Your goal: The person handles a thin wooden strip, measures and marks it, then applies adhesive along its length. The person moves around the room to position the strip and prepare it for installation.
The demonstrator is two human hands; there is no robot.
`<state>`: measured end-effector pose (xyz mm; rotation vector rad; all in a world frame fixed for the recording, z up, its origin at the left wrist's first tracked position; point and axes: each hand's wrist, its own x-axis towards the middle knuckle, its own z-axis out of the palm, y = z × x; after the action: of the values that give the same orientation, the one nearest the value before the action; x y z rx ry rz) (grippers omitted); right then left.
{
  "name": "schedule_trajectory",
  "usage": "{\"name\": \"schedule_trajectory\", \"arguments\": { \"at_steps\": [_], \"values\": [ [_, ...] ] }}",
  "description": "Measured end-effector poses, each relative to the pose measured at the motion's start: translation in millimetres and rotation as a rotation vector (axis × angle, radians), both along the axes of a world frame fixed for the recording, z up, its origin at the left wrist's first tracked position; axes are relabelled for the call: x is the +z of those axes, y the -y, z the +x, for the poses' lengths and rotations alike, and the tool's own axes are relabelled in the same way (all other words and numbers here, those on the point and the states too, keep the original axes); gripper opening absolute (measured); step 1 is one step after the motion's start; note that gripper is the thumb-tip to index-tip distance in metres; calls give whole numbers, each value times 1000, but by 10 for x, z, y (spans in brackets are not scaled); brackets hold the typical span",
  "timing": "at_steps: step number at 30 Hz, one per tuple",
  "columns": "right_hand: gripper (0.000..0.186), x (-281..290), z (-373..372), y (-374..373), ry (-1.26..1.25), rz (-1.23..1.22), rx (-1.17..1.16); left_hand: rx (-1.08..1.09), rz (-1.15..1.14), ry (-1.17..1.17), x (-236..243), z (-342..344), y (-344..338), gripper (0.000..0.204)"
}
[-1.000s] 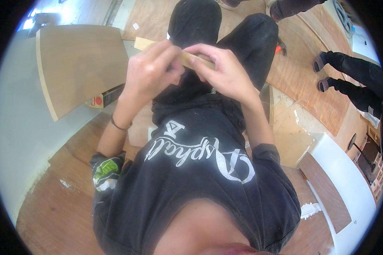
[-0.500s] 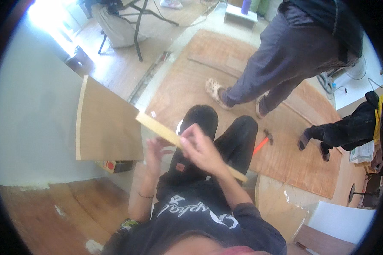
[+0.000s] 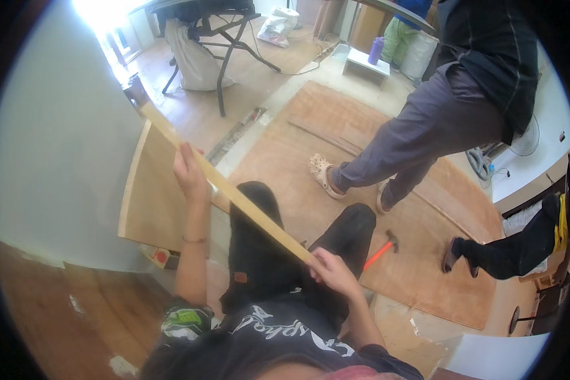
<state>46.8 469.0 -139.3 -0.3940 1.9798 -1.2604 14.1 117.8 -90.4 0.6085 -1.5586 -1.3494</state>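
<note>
A long, pale wooden strip [image 3: 251, 208] lies diagonally across my raised knees, its far end tilted up toward the upper left. My left hand [image 3: 192, 172] grips it near the upper part, beside the curved edge of a light plywood board [image 3: 145, 190]. My right hand [image 3: 330, 270] holds the lower end above my thighs. An orange-handled hammer [image 3: 378, 255] lies on a plywood sheet [image 3: 449, 297] just right of my right knee.
A co-worker in grey trousers [image 3: 418, 133] stands ahead on the plywood; another's dark-clad legs [image 3: 513, 250] are at right, a third in green trousers [image 3: 398, 41] behind. A folding stand [image 3: 225, 57], purple bottle [image 3: 376, 50] and white wall [image 3: 50, 145] are in view.
My left hand has taken hold of the strip and moved up-left; my right hand has slid to its lower end. The view has lifted, showing more of the room and the co-worker.
</note>
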Motion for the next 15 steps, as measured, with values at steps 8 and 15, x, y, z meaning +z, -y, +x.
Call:
{"name": "schedule_trajectory", "arguments": {
  "at_steps": [8, 15],
  "values": [
    [26, -320, -398, -203, -849, 372, -281, -87, 83, 74, -598, -1115, 370, 49],
    [25, -885, -1008, -27, -1042, 375, -284, -27, 336, 18, -947, -1600, 323, 43]
  ]
}}
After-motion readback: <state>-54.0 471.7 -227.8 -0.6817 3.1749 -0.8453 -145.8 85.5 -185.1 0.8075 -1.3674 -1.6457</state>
